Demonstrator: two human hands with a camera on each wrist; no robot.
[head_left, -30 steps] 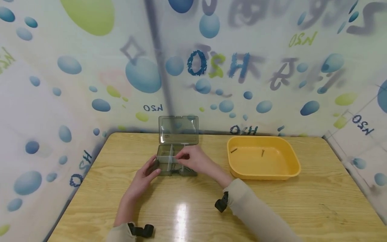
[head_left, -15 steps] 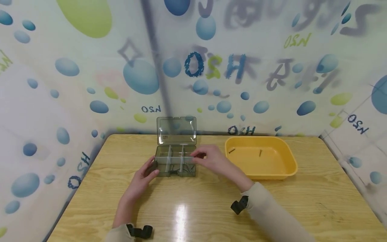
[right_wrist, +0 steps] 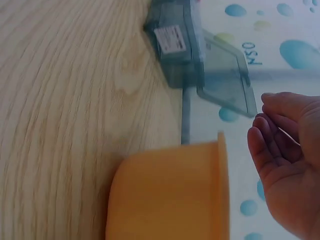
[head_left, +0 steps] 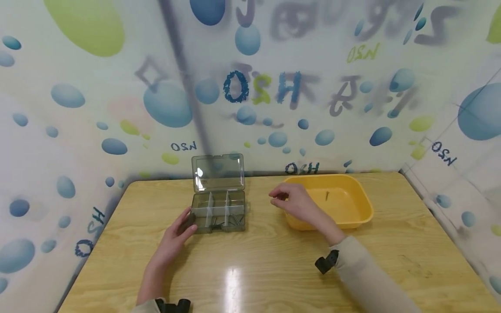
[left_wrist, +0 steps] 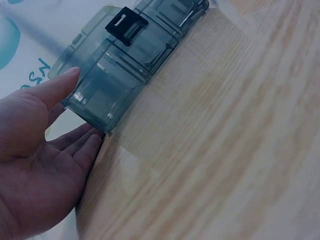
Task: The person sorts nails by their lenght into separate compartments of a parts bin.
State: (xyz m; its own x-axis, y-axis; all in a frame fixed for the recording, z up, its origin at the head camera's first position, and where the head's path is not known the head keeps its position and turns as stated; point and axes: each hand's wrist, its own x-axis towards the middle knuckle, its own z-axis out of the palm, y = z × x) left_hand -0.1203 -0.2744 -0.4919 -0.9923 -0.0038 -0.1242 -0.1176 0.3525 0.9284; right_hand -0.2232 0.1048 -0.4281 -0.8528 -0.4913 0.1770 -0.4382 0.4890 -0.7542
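A translucent grey-green compartment box [head_left: 218, 211] stands on the table with its lid [head_left: 218, 173] up. Screws [head_left: 236, 221] lie in its front middle and front right compartments. Against the box's left side rests my left hand [head_left: 175, 237]; in the left wrist view the thumb touches the upper edge and the other fingers lie low along the wall. My right hand [head_left: 299, 204] is over the left rim of a yellow tray [head_left: 348, 205], fingers loosely bent and nothing visible between them. One screw [head_left: 327, 196] shows in the tray; the hand hides the tray's left part.
The wooden table [head_left: 270, 269] meets a patterned backdrop [head_left: 266, 130] behind the box and tray. A strip of tabletop separates the box from the tray. On the box's right wall is a white label [right_wrist: 170, 39].
My right hand has moved right, from over the box to the tray's left rim. It now covers the left screw seen before. My left hand stays at the box; the view has shifted.
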